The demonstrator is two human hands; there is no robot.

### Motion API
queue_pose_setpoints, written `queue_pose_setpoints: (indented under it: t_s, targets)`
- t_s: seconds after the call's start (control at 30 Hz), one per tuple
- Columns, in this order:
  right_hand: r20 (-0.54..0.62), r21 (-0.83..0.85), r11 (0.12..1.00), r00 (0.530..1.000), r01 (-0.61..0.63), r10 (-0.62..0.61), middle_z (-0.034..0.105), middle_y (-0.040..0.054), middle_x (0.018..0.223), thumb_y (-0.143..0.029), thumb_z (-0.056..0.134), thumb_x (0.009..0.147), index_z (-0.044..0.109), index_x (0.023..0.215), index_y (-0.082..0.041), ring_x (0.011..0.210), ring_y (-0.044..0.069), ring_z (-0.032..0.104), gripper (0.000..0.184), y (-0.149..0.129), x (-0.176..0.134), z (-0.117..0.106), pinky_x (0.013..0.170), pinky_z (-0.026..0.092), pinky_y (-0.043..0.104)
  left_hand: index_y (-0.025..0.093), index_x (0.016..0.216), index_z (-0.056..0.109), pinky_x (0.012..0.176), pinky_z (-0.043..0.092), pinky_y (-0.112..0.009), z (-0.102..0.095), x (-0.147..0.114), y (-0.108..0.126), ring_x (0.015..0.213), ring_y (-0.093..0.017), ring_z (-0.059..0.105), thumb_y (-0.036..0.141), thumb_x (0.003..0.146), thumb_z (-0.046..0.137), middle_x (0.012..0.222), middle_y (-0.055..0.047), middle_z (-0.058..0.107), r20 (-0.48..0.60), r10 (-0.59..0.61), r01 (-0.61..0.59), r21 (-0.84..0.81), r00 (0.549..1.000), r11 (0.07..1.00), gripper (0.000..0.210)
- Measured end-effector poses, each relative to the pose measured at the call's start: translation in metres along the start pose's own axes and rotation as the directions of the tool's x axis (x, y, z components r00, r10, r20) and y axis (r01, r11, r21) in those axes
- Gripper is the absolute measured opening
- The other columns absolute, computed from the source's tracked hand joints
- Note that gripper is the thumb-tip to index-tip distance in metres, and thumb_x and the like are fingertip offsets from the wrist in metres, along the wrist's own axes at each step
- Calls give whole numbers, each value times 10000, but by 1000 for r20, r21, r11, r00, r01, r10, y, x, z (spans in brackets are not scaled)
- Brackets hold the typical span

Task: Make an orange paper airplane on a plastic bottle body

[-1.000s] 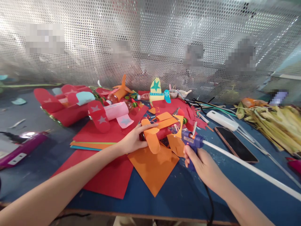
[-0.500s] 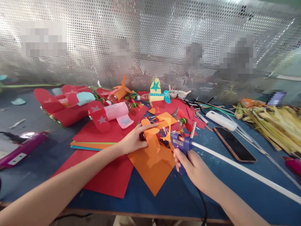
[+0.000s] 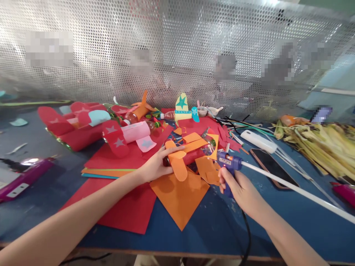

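The fingers [image 3: 174,149] of the left hand [image 3: 154,168] are closed on the left end of a bottle craft [image 3: 192,157], with the thumb placed on the near side. An orange strip [image 3: 179,170] is partly covered by these fingers; its rounded lower end is directed toward the near side. By the right hand [image 3: 238,184], the grip of a blue glue gun [image 3: 230,162] is enclosed; whether the trigger is pressed cannot be told.

The bottle craft is located between the two hands, to the right of the left fingers and to the left of the glue gun. Its long axis is aligned from the left hand toward the far right, where a clear bottle section [image 3: 206,149] is exposed. The left hand is the nearer, being in contact; the right hand is held apart from the craft. The front of the gun is turned left, just beside a cut orange piece [image 3: 216,138]; nozzle contact cannot be confirmed. A white glue rod [image 3: 294,190] is extended from the gun's rear toward the near right.

On the near side, an orange sheet [image 3: 180,207] is laid on the bench [image 3: 199,236], with red paper [image 3: 127,210] to its left. A pink bottle craft [image 3: 135,131] is positioned at far left, and a phone [image 3: 273,168] at right.
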State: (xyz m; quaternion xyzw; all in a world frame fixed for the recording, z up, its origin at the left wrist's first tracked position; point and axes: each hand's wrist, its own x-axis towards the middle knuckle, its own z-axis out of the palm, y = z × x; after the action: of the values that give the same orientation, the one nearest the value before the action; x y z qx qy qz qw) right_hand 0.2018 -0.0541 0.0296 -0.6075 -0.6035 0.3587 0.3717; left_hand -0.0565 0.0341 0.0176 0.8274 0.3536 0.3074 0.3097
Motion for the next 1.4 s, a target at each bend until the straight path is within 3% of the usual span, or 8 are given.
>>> queue_pose_setpoints:
  t_s: [0.17, 0.3, 0.53, 0.73, 0.93, 1.17, 1.3, 1.4]
  targets:
    - [-77, 71, 997, 997, -18, 24, 514, 3, 627, -728, 417, 774, 508, 741, -197, 531, 158, 561, 540, -1, -1, -16, 550, 498, 306, 258, 1336, 449, 952, 436, -422, -1, -1, 4, 1115, -275, 516, 234, 764, 603, 1249, -101, 518, 9, -32, 32, 26, 999, 999, 593]
    - [-165, -176, 984, 985, 29, -59, 569, 36, 654, -676, 361, 827, 525, 793, -205, 556, 196, 587, 500, 11, -3, -33, 581, 509, 346, 237, 1333, 454, 927, 455, -396, -1, 0, 8, 1075, -258, 538, 236, 760, 597, 1214, -99, 536, 5, -42, 42, 18, 999, 999, 590]
    - [-103, -777, 600, 903, 189, -417, 563, 121, 938, -445, 362, 900, 495, 972, -203, 799, 280, 641, 285, 54, 3, -65, 645, 526, 384, 239, 1341, 439, 907, 480, -358, -6, 1, 8, 1108, -261, 546, 294, 777, 582, 1293, -88, 532, 2, -54, 54, 36, 999, 998, 585]
    - [10, -826, 528, 942, 197, -337, 552, 113, 940, -446, 454, 880, 511, 994, -174, 883, 274, 642, 300, 76, 0, -81, 778, 527, 414, 231, 1343, 421, 915, 477, -340, -12, 2, 5, 1108, -247, 564, 321, 808, 549, 1327, -82, 524, 29, -17, 16, 52, 999, 999, 558]
    - [96, -850, 486, 967, 204, -238, 621, 154, 1105, -404, 532, 866, 568, 1090, -164, 1043, 318, 615, 330, 33, -8, -87, 856, 514, 465, 220, 1354, 366, 946, 469, -339, -11, 3, -1, 1225, -264, 493, 340, 813, 552, 1415, -96, 436, 41, -7, 6, 28, 999, 1000, 584]
    - [256, -653, 490, 777, 578, -575, 687, 72, 1043, -171, 484, 919, 614, 1007, -188, 991, 221, 622, 158, -35, 29, -43, 877, 520, 399, 213, 1257, 444, 969, 442, -392, -10, 2, -1, 1171, -264, 503, 289, 799, 554, 1261, -103, 513, 24, 23, -25, 91, 999, 996, 477]
    - [263, -542, 419, 621, 729, -738, 686, 73, 1094, -98, 447, 919, 618, 1052, -190, 1035, 204, 609, 236, -37, 64, -19, 920, 503, 410, 227, 1270, 454, 895, 482, -359, -9, -1, 2, 1076, -241, 536, 247, 816, 516, 1139, -82, 524, 27, 15, -17, 71, 1000, 997, 458]
    - [202, -542, 393, 570, 742, -797, 678, 89, 1113, -72, 418, 915, 613, 1065, -180, 1042, 206, 607, 268, -26, 79, -11, 918, 500, 424, 232, 1248, 494, 879, 493, -358, -8, -1, 7, 1056, -241, 537, 248, 810, 534, 1168, -85, 497, 10, 21, -22, 68, 1000, 997, 440]
